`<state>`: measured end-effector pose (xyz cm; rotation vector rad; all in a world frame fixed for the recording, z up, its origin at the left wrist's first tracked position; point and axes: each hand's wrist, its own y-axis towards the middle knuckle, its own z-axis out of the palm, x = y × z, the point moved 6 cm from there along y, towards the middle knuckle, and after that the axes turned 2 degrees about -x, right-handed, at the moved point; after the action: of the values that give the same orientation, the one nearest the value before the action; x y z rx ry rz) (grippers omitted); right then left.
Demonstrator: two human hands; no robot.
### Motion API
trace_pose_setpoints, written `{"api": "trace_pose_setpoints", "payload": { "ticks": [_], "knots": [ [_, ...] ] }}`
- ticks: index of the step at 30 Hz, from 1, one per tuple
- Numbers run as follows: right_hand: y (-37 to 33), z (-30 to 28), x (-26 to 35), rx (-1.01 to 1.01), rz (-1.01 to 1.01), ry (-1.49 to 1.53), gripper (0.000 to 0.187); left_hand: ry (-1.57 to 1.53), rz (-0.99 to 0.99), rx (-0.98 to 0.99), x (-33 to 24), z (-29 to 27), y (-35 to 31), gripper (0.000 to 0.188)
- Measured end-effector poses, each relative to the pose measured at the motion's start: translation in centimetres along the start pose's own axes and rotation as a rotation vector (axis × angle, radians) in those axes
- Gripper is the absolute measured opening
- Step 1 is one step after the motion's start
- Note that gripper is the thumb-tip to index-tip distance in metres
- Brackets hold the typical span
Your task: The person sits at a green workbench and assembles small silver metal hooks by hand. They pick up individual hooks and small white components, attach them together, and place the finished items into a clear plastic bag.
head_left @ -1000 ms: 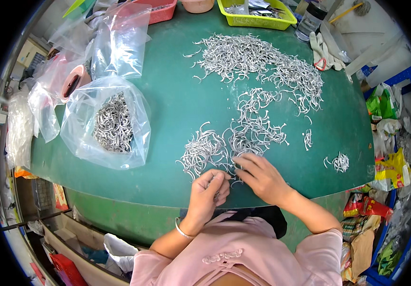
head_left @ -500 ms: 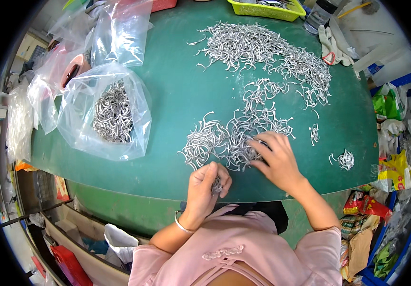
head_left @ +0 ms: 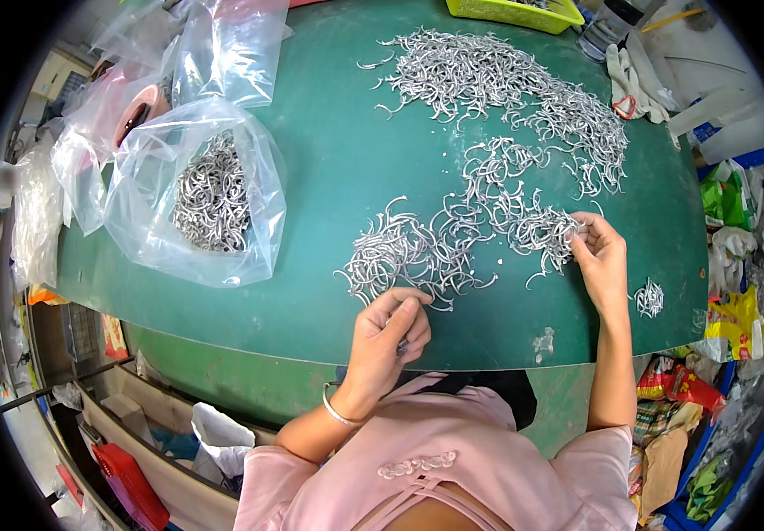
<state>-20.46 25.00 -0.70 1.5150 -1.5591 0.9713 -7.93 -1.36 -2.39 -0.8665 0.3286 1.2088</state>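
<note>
On the green table (head_left: 329, 168), curved metal pieces (head_left: 488, 75) lie heaped and clustered; a clear bag (head_left: 263, 239) holds more. The left hand (head_left: 389, 329) curls round a few; the right hand (head_left: 603, 264), fingertips nearly together, touches a cluster (head_left: 540, 232), its hold hard to tell.

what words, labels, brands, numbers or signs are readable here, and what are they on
None reads clearly enough to quote.
Yellow bag: printed markings, too small and blurred to read.
Red packages: printed markings, also too small to read.
Curved silvery pieces: no lettering visible.
</note>
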Motion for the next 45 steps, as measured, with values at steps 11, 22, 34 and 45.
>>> {"api": "trace_pose_setpoints", "payload": {
  "ticks": [11,22,34,45],
  "knots": [
    [0.9,5.9,7.4,0.131,-0.544,-0.497,0.014,0.078,-0.056,0.001,0.0,0.8,0.7,0.015],
    [1.0,7.0,8.0,0.082,-0.611,-0.509,0.013,0.093,-0.075,-0.010,-0.1,0.6,0.8,0.016],
    [-5.1,7.1,5.0,0.221,0.080,0.467,0.012,0.187,-0.022,-0.024,0.0,1.4,0.9,0.022],
    [-5.9,8.7,7.4,0.356,-0.257,0.073,0.018,0.029,-0.036,0.014,1.3,0.3,0.7,0.019]
  ]
}}
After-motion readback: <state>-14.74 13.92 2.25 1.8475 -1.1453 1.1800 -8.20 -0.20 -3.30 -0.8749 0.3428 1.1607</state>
